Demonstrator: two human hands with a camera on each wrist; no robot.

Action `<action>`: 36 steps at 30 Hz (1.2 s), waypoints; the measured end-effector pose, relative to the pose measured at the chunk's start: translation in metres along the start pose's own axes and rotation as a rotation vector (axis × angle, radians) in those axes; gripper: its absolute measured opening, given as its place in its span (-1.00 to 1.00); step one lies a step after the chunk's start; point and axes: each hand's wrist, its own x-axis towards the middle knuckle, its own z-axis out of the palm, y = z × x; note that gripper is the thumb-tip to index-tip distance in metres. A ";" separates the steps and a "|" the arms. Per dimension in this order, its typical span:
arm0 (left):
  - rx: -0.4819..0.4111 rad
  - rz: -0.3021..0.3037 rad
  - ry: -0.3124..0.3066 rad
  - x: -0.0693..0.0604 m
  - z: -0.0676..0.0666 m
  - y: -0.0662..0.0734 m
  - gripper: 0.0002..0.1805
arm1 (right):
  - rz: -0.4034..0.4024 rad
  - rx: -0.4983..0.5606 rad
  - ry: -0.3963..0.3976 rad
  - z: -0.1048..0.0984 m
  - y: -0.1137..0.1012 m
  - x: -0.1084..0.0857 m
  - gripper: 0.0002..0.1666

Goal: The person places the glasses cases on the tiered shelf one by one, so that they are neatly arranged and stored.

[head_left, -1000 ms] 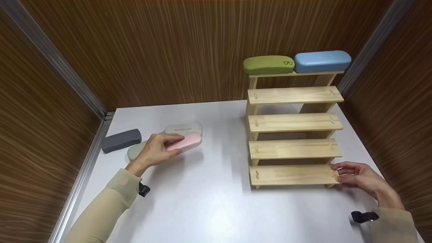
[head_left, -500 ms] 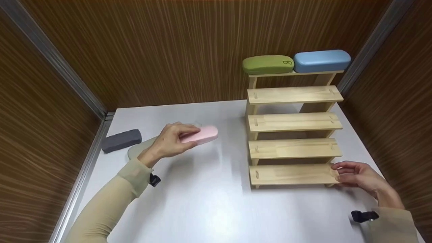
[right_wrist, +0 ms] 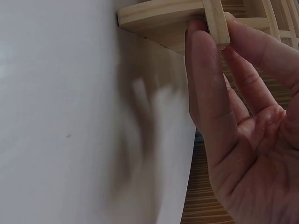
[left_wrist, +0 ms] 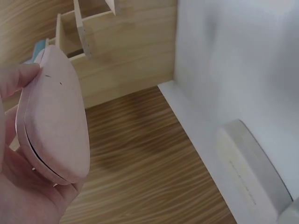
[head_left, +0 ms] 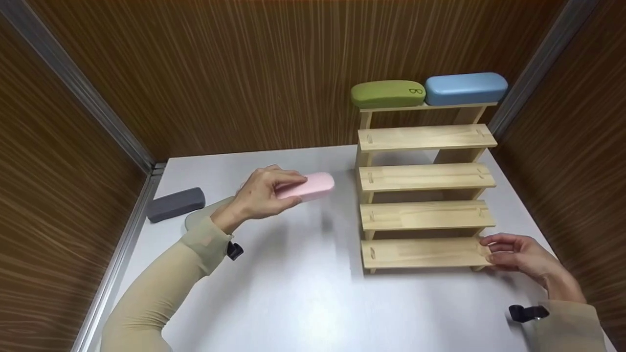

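"What's in the left hand [head_left: 261,195]?"

"A pink case [head_left: 315,186]. The fingers and thumb are clamped on it, with its rounded end sticking out beyond them. It's held up off the bench [head_left: 313,303], left of the wooden rack [head_left: 428,215] and apart from it. Up close, from the left wrist, there are two small dark marks on the pink face and a thin dark gap along the seam."

"And the right hand [head_left: 530,259]?"

"Its fingers and thumb are pinching the right end of the rack's lowest board [head_left: 425,254]."

"How many boards altogether?"

"Five, rising like steps towards the back wall [head_left: 274,73]. On the top one a green case [head_left: 389,94] with a little glasses drawing lies at the left, end to end with a blue case [head_left: 467,88]."

"Anything else down on the bench?"

"A dark grey case [head_left: 176,204] lies at an angle near the left edge. Just beside it is a grey-green case [head_left: 195,220], partly covered by the left arm [head_left: 161,288]. The left wrist view also shows a cream case [left_wrist: 250,172] on the bench; the lettering on it is too blurred to read."
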 end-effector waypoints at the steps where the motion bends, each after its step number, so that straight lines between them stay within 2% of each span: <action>1: 0.000 0.007 0.000 0.002 0.000 0.002 -0.52 | -0.003 -0.001 0.002 0.000 0.000 0.000 -0.46; 7: -0.020 0.043 -0.013 0.015 0.002 0.012 -0.51 | -0.008 -0.029 0.014 0.001 0.000 -0.001 -0.47; 13: -0.024 0.098 -0.022 0.030 0.005 0.022 -0.53 | -0.011 -0.001 -0.009 0.001 0.000 0.000 -0.46; 21: -0.018 0.130 -0.045 0.052 0.010 0.037 -0.52 | -0.009 -0.014 0.005 0.000 0.001 0.000 -0.46; 31: -0.004 0.122 -0.068 0.083 0.018 0.058 -0.51 | -0.007 -0.002 0.000 0.000 0.001 0.000 -0.47; 36: 0.012 0.094 -0.082 0.098 0.024 0.066 -0.50 | -0.007 -0.003 -0.002 -0.001 0.002 -0.001 -0.47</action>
